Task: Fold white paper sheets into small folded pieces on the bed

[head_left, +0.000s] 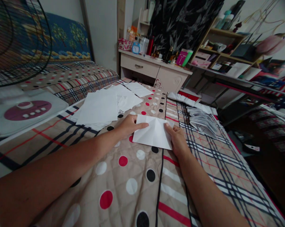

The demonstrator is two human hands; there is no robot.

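Observation:
A creased sheet of white paper (154,134) is held just over the bedspread, between my two hands. My left hand (130,125) grips its left edge, thumb on top and fingers underneath. At the right edge my right hand (176,136) pinches it the same way. Crease lines fan out from near the middle of its top edge. To the left lies a loose pile of white paper sheets (99,107). On the right rests a stack of folded papers (202,123), beside a long white strip-like bundle (191,101).
The patterned bedspread (123,189) spreads under everything. A fan (21,47) stands at the left with its white base (29,110). Behind the bed are a cream cabinet (142,67) with bottles and a blue clock (136,48), and a cluttered shelf (218,60).

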